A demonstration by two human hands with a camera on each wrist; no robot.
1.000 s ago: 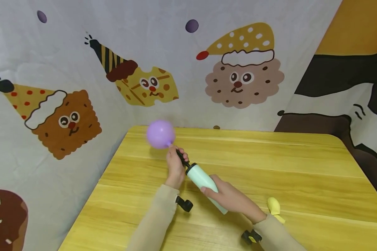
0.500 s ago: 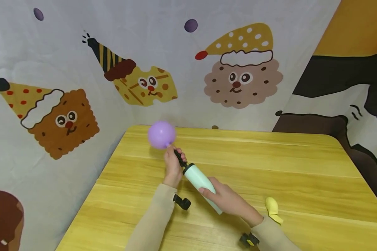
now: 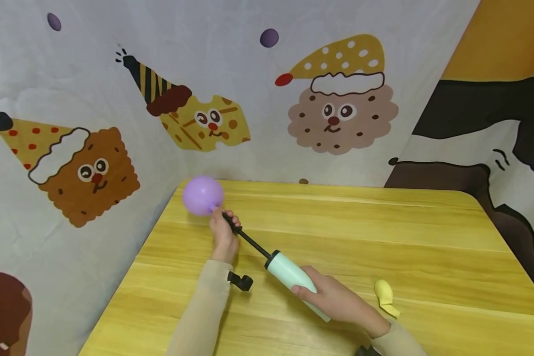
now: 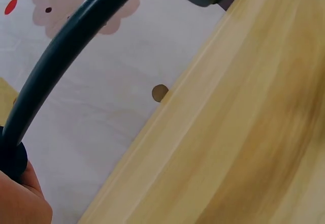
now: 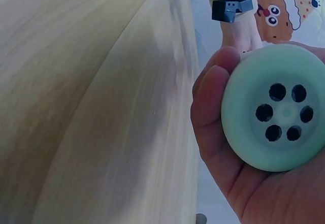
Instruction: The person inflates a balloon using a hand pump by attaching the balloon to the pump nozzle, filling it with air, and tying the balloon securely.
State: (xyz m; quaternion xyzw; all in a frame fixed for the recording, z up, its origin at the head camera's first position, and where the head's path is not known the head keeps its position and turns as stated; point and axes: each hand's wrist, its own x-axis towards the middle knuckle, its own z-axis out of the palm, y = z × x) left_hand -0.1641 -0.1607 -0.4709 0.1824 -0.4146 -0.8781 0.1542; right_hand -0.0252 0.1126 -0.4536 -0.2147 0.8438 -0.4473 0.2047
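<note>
In the head view my left hand (image 3: pixel 224 233) grips the black handle end of a balloon pump, with the neck of a purple balloon (image 3: pixel 202 196) at its thumb and fingers. The balloon is round and partly inflated. My right hand (image 3: pixel 338 298) wraps around the mint green barrel of the balloon pump (image 3: pixel 290 272). A long stretch of black rod (image 3: pixel 255 243) shows between the handle and the barrel. From the right wrist view the barrel's round end (image 5: pixel 286 109) faces the camera, with several dark holes in it and my fingers curled around its side.
A limp yellow balloon (image 3: pixel 384 296) lies on the wooden table (image 3: pixel 427 237) to the right of my right hand. Behind the table hangs a white cloth (image 3: pixel 267 99) printed with cartoon biscuits and cheese. Black camera mounts (image 3: pixel 240 281) sit at the wrists.
My left hand has moved left with the balloon and handle, while my right hand has shifted right and down with the barrel. The rod has slid out of the barrel.
</note>
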